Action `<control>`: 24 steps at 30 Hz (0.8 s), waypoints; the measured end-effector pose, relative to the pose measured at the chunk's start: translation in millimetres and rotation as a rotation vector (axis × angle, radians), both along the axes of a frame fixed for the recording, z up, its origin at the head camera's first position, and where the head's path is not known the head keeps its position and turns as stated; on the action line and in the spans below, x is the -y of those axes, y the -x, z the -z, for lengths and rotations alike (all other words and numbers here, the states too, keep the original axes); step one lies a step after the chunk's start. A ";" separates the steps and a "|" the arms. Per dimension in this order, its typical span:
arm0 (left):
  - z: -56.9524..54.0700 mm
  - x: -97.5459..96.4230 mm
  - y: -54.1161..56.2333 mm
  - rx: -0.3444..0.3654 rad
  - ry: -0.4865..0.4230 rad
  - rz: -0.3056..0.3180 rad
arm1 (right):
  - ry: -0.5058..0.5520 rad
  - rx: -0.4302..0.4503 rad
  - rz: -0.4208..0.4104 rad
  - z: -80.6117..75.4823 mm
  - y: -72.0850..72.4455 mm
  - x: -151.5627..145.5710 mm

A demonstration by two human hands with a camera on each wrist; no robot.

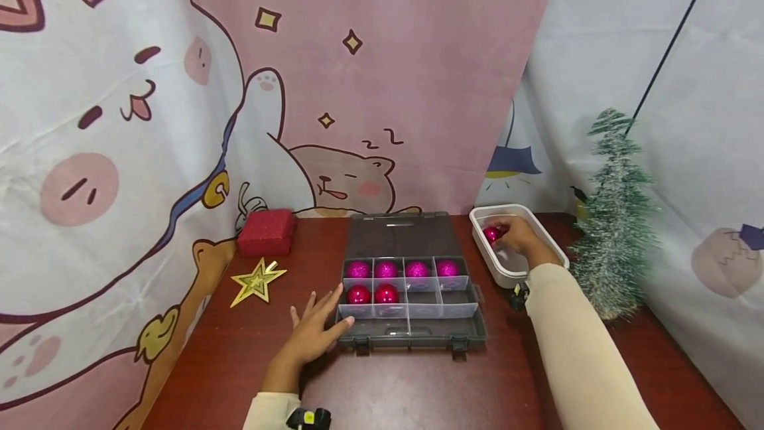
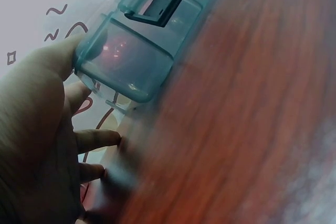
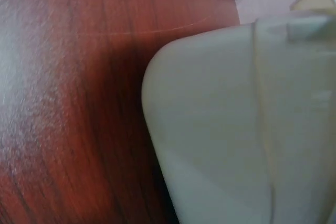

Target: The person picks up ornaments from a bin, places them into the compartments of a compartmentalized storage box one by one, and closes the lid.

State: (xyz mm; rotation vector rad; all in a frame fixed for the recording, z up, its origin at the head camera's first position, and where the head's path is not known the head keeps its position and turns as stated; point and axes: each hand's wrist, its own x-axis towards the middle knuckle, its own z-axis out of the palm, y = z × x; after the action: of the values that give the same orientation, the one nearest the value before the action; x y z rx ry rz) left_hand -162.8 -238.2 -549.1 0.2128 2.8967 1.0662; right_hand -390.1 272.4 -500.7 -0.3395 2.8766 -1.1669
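An open dark plastic divider box lies on the table, its lid folded back. Glittery magenta Christmas balls fill its back row. Two shiny red balls sit at the left of the middle row. My left hand rests along the box's left side with spread fingers, its thumb at the front left corner; the box's clear wall shows in the left wrist view. Inside the white tub, my right hand pinches a shiny red ball with its fingertips.
A frosted miniature tree stands close to the right of the tub. On the left, a gold star lies in front of a red box. A printed curtain hangs behind the table.
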 end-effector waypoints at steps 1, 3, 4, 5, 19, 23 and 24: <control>-0.2 0.0 0.0 -0.001 -0.001 0.000 | -0.002 0.000 0.001 -0.3 -0.5 0.0; -0.6 0.0 -0.1 -0.003 -0.001 0.000 | -0.002 0.009 0.004 -0.8 -1.7 0.0; -0.8 -0.1 -0.2 -0.002 -0.002 0.000 | -0.006 0.012 0.010 -0.9 -2.1 0.0; -1.1 -0.2 -0.4 -0.002 -0.001 0.001 | -0.011 0.014 0.016 -1.1 -2.5 0.0; -0.4 -2.1 -1.3 -0.006 0.002 0.001 | -0.041 -0.031 -0.010 7.7 -3.8 -7.6; -0.6 -2.0 -1.1 -0.003 -0.005 -0.002 | -0.031 -0.064 -0.010 2.5 -4.5 -10.9; -0.5 -1.7 -0.9 -0.004 -0.005 -0.002 | -0.026 -0.072 -0.007 -0.3 -5.2 -11.1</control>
State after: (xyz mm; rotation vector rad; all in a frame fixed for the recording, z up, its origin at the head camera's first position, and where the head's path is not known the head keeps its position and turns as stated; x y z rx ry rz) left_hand -161.9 -236.5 -548.6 0.2123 2.8991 1.0754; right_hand -384.9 283.5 -500.4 -0.3978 2.9465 -1.1381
